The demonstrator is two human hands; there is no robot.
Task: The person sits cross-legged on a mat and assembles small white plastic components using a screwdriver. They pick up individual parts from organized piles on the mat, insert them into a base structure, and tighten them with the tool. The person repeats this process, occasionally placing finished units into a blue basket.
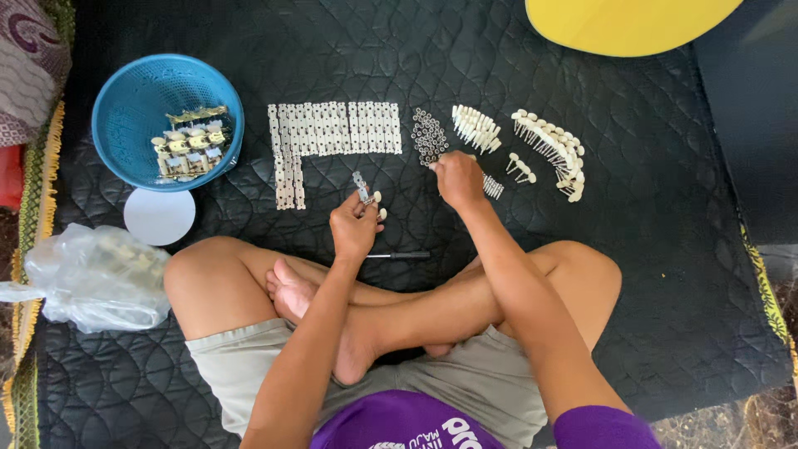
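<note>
Black quilted mat point(665, 274) covers the floor where a person sits cross-legged. Near the knees a thin dark tool point(399, 255) lies, its long axis left to right, just right of the left hand point(356, 226). This hand is closed on a small metal plate with white knobs point(366, 196), held upright. The right hand point(459, 179) is a little farther, fingertips pinched together at a heap of small metal rings point(429, 135), which lies just far-left of it. Farther left are rows of flat plates point(332, 133); right of the rings, white-headed pegs point(550, 150). Far left stands a blue basket point(133, 100) with finished pieces. There is open mat between the hands.
</note>
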